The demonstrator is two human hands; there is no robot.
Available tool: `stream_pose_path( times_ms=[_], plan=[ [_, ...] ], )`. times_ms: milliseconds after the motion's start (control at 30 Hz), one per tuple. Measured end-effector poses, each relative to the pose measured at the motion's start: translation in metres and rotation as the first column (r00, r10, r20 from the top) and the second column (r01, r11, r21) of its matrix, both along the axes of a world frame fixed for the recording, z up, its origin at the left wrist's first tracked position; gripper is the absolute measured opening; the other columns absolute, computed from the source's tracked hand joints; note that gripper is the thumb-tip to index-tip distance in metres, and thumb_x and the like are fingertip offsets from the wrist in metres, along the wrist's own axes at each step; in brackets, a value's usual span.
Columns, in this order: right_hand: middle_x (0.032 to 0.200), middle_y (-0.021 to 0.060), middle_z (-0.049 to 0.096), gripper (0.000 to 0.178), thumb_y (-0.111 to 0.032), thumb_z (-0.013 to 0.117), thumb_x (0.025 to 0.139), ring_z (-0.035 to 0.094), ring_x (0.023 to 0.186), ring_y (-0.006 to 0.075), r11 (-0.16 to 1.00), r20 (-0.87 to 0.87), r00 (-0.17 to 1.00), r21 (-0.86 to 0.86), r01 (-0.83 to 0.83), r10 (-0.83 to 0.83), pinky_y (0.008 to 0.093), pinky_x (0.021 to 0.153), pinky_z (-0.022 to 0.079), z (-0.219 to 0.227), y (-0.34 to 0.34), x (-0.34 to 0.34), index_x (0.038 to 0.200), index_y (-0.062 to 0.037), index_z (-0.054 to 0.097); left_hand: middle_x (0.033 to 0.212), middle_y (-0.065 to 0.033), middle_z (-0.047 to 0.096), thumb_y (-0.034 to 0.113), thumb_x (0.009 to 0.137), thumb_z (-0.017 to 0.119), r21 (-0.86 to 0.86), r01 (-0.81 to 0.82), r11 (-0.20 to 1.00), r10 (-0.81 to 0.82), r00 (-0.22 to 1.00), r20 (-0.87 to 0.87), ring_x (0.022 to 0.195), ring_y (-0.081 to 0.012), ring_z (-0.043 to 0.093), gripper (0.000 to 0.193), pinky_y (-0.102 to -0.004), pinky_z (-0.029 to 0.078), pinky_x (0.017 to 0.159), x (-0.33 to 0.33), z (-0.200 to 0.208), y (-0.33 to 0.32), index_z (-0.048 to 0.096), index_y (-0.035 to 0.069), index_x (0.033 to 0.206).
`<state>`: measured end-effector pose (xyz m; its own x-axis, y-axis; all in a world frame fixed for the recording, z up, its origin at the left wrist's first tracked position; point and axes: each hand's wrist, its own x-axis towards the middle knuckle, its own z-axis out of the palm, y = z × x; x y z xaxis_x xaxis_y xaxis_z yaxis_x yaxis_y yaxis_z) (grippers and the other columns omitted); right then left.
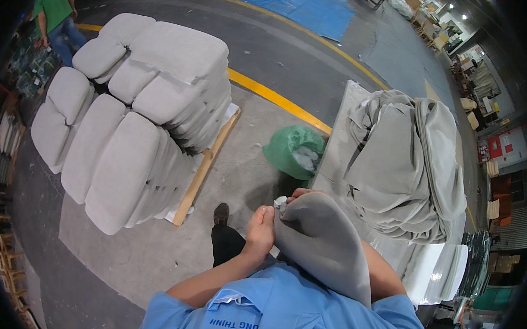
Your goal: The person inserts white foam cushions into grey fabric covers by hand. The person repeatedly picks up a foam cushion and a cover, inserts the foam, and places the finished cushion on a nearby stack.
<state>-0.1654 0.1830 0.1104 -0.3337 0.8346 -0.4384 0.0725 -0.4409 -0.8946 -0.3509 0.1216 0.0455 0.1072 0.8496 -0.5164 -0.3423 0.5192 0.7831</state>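
A grey fabric cushion cover (pixel 320 231) is bunched up in front of my chest, its lower end draped over my right forearm. My left hand (pixel 261 229) is closed at the cover's left corner, thumb on top. A small white tuft (pixel 280 202) sticks out between the two hands; whether it is filling or lining I cannot tell. Behind the upper edge of the cover, my right hand (pixel 301 194) grips the fabric, with most of its fingers hidden. Beyond the hands, a heap of similar grey covers (pixel 391 154) lies on a table (pixel 337 145) at the right.
Tall stacks of light grey cushions (pixel 124 168) stand on a wooden pallet (pixel 206 167) at the left. A green plastic bag (pixel 285 151) with white scraps sits on the floor beside the table. White wrapped sheets (pixel 429 271) lie at the near right. A person in green (pixel 55 13) stands far left.
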Motion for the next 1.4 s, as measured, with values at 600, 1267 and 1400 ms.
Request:
stream_pose_path(
  times_ms=[600, 1267, 1400],
  plan=[
    [0.136, 0.0120, 0.064, 0.061, -0.049, 0.066, 0.100, 0.060, 0.126, 0.0234, 0.993, 0.264, 0.964, -0.118, 0.032, 0.000, 0.0365, 0.106, 0.046, 0.065, -0.113, 0.123, 0.141, -0.0040, 0.060, 0.147, -0.0084, 0.054, -0.012, 0.082, 0.069, 0.100, 0.728, 0.678, -0.727, 0.684, -0.052, 0.122, -0.0251, 0.061, 0.077, -0.0398, 0.051, 0.105, -0.020, -0.072, 0.079, 0.044, 0.012, 0.151],
    [0.081, 0.0141, 0.065, 0.016, -0.006, 0.074, 0.080, 0.064, 0.072, 0.0357, 0.563, 0.468, 0.322, 0.744, 0.359, -0.823, 0.0396, 0.063, 0.050, 0.172, -0.282, 0.083, 0.095, -0.0030, 0.071, 0.120, -0.0113, 0.070, -0.012, 0.080, 0.078, -0.007, 0.963, 0.271, -0.959, 0.269, -0.089, 0.108, -0.0271, 0.068, 0.053, -0.0428, 0.058, 0.091, 0.033, -0.028, 0.139, 0.062, -0.002, 0.129],
    [0.080, 0.0135, 0.064, 0.022, -0.005, 0.076, 0.075, 0.062, 0.072, 0.0366, 0.664, 0.668, 0.150, 0.636, 0.393, -0.729, 0.0434, 0.063, 0.048, 0.132, -0.312, 0.089, 0.097, -0.0035, 0.070, 0.111, -0.0121, 0.071, -0.011, 0.082, 0.077, 0.095, 0.977, 0.192, -0.980, 0.195, -0.027, 0.097, -0.0275, 0.070, 0.044, -0.0436, 0.060, 0.085, 0.043, -0.043, 0.145, 0.066, -0.002, 0.124]
  ],
)
